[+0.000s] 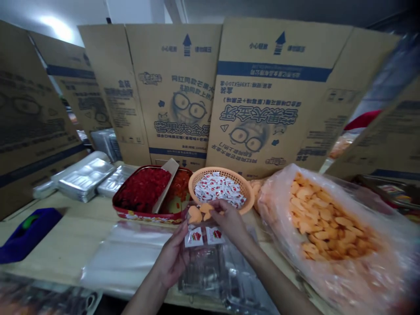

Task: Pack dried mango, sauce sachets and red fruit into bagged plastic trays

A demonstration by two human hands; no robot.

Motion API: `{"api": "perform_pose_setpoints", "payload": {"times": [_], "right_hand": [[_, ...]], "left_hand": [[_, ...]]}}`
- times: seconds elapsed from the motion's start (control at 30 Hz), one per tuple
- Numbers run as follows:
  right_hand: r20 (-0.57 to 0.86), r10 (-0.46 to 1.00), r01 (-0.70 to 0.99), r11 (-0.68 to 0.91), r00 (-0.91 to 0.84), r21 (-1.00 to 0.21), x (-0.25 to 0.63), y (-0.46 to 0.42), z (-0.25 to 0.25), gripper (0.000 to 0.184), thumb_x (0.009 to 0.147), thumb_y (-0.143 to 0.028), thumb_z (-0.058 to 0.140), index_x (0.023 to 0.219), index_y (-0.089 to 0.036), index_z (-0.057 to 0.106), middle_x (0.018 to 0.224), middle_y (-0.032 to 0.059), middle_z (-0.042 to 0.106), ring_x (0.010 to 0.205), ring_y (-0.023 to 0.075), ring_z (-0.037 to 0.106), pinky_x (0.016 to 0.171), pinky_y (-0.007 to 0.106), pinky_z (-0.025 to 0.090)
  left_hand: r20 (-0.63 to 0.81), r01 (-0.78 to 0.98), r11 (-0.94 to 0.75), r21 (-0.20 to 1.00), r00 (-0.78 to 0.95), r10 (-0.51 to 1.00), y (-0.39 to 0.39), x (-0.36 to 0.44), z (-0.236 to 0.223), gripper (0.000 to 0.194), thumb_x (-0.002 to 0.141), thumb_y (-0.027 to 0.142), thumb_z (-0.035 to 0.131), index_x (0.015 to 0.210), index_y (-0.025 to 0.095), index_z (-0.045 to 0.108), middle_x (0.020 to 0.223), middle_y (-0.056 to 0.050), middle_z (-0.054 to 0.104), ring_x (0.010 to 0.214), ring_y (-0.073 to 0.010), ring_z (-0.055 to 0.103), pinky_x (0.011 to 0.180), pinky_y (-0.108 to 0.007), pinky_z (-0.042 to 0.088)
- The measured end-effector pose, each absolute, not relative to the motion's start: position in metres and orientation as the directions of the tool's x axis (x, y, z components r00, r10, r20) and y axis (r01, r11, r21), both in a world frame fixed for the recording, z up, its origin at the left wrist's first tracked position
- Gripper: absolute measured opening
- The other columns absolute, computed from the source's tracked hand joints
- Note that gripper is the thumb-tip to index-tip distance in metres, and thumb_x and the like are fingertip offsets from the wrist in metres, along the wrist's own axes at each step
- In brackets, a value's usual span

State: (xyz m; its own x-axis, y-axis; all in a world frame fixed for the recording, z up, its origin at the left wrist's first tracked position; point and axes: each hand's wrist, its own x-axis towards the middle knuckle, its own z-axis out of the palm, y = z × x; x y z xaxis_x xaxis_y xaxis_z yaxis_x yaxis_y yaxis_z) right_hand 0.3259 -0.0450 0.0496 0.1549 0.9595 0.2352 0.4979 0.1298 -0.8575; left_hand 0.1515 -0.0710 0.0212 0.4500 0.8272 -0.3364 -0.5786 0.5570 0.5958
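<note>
tray (204, 236) is hovering near the counter's (74, 232) front edge, left hand (173, 256) pinching it, right hand (231, 221) touching an orange piece (205, 208), grip unclear.

Facing me, tall cardboard panels (278, 144) stand along the table's (62, 245) far edge, carrying blue bands, arrows and a bespectacled cartoon print. On my left: a blue dispenser (19, 243), green part (29, 222) inside. I note a bright light (59, 27) overhead at upper left; red item (364, 120) behind the right-hand panel, identity unclear.
</note>
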Motion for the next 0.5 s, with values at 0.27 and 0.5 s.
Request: {"api": "perform_pose_setpoints", "payload": {"times": [0.27,0.5], "right_hand": [[0.358,0.931,0.757,0.278,-0.063,-0.591,0.282,-0.018,0.054,0.016,0.077,-0.020,0.054,0.087,-0.019,0.066,0.084,0.0060,0.059,0.086,0.0194,0.052,0.076,0.031,0.040],[0.068,0.986,0.870,0.164,-0.149,-0.464,0.233,0.063,0.040,0.024,0.079,-0.008,0.043,0.097,-0.015,0.058,0.101,0.0081,0.058,0.093,0.0158,0.054,0.079,0.025,0.039]], "left_hand": [[-0.358,-0.632,0.515,0.580,0.371,0.857,-0.059,0.095,0.015,0.047,0.079,0.031,0.058,0.123,0.017,0.046,0.110,-0.013,0.064,0.096,-0.0268,0.062,0.081,-0.042,0.051],[-0.439,-0.631,0.444,0.636,0.177,0.881,-0.055,0.018,0.012,0.049,0.078,0.028,0.060,0.123,0.018,0.045,0.113,-0.013,0.062,0.094,-0.0287,0.063,0.080,-0.046,0.052]]}}
